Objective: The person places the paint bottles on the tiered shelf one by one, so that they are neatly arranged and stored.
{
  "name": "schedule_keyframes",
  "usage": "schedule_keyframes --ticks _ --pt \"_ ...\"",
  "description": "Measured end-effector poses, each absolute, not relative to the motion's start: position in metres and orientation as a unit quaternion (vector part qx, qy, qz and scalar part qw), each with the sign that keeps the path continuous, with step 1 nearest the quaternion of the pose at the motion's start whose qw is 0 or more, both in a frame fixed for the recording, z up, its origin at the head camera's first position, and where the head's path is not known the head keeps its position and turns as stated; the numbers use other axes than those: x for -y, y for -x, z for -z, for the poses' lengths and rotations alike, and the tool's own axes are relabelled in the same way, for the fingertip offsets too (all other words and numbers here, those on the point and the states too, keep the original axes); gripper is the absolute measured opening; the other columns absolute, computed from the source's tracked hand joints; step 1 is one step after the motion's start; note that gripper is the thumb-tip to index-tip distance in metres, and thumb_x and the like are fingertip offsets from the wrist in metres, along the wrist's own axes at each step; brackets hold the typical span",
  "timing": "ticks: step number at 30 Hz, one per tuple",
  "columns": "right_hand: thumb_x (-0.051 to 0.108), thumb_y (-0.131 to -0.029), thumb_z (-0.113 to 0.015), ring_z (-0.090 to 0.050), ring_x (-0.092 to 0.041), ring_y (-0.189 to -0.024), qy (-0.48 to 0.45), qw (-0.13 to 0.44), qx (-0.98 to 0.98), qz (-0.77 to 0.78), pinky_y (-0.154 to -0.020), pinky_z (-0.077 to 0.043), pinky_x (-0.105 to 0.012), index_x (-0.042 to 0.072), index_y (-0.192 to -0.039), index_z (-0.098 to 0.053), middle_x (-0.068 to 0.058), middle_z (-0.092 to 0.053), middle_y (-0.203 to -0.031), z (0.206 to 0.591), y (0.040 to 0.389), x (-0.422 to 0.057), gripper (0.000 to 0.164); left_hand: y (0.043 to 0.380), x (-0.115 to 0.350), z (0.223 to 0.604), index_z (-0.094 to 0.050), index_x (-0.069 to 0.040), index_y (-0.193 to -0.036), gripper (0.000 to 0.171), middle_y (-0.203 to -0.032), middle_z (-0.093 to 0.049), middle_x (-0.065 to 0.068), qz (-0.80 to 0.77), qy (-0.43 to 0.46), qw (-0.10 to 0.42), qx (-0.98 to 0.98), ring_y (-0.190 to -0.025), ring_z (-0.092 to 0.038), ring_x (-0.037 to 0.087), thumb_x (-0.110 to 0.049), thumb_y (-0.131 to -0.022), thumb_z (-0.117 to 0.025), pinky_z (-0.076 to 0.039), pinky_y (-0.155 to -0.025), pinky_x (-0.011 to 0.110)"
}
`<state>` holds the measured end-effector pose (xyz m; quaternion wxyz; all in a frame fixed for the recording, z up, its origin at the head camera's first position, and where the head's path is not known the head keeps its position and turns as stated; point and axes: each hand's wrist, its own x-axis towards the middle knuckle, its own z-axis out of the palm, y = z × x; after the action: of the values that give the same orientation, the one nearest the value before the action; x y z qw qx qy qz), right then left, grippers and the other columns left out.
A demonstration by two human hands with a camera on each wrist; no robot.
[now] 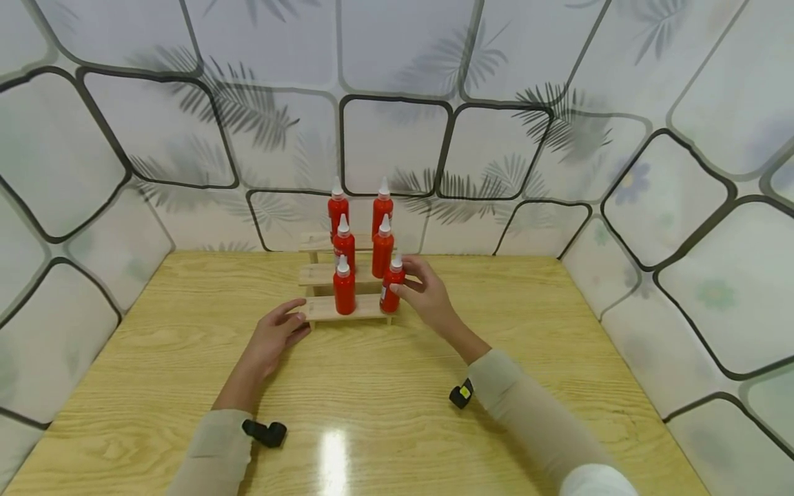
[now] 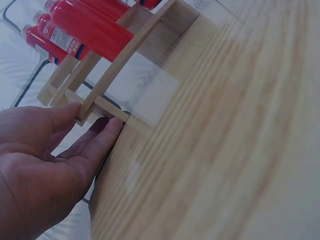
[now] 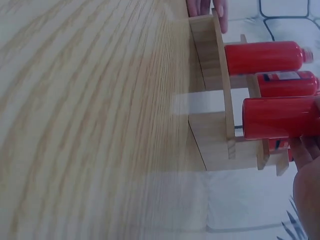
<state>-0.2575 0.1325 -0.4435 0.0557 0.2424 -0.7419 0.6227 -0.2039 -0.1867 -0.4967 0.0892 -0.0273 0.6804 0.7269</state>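
Observation:
A three-step wooden rack (image 1: 322, 308) stands on the table with red squeeze bottles in two columns, their nozzle caps white. My right hand (image 1: 428, 293) holds the front right bottle (image 3: 280, 117) between thumb and fingers. That bottle leans slightly in the head view, and a narrow gap shows between its base and the lowest step in the right wrist view. At the rack's left end, my left hand (image 2: 55, 160) grips the lowest step, its thumb by the step's end and its fingertips at the leg below. The front left bottle (image 1: 344, 289) stands upright on the same step.
Two bottles stand on the middle step, among them a right one (image 1: 382, 251), and two on the top step, among them a left one (image 1: 338, 210). The wood-grain table (image 1: 347, 386) ends at a patterned backdrop (image 1: 397, 145) behind the rack.

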Motion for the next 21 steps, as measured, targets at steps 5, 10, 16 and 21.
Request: schedule_keyframes --ticks 5,10,16,21 --pt "0.009 -0.095 -0.071 -0.054 -0.029 -0.129 -0.246 0.044 0.748 -0.614 -0.11 -0.052 -0.045 0.009 -0.143 -0.049 -0.012 -0.056 -0.14 0.447 0.26 -0.122 0.052 0.204 0.186 0.496 -0.037 -0.006 -0.156 0.049 -0.135 -0.046 0.022 -0.724 0.025 0.09 -0.683 -0.112 -0.063 0.015 -0.011 -0.108 -0.046 -0.056 -0.101 0.025" --pt "0.013 -0.097 -0.069 -0.053 -0.029 -0.13 -0.253 0.038 0.756 -0.602 -0.111 -0.051 -0.047 0.013 -0.143 -0.049 -0.009 -0.055 -0.141 0.449 0.259 -0.117 0.051 0.203 0.186 0.496 -0.037 -0.006 -0.156 0.048 -0.133 -0.047 0.021 -0.723 0.026 0.091 -0.684 -0.112 -0.063 0.016 -0.011 -0.109 -0.046 -0.056 -0.101 0.026" --pt "0.011 -0.098 -0.068 -0.052 -0.029 -0.132 -0.244 0.032 0.762 -0.599 -0.114 -0.048 -0.05 0.013 -0.145 -0.048 -0.009 -0.054 -0.144 0.449 0.262 -0.116 0.051 0.205 0.186 0.497 -0.037 -0.005 -0.155 0.048 -0.131 -0.048 0.019 -0.726 0.025 0.088 -0.681 -0.109 -0.064 0.013 -0.01 -0.108 -0.047 -0.056 -0.101 0.026" --pt "0.006 -0.098 -0.066 -0.05 -0.035 -0.134 -0.246 0.03 0.769 -0.589 -0.116 -0.044 -0.052 0.005 -0.148 -0.044 -0.016 -0.05 -0.147 0.449 0.264 -0.116 0.055 0.205 0.186 0.497 -0.037 -0.004 -0.155 0.049 -0.132 -0.048 0.02 -0.729 0.019 0.084 -0.679 -0.11 -0.064 0.013 -0.011 -0.108 -0.047 -0.056 -0.101 0.026"
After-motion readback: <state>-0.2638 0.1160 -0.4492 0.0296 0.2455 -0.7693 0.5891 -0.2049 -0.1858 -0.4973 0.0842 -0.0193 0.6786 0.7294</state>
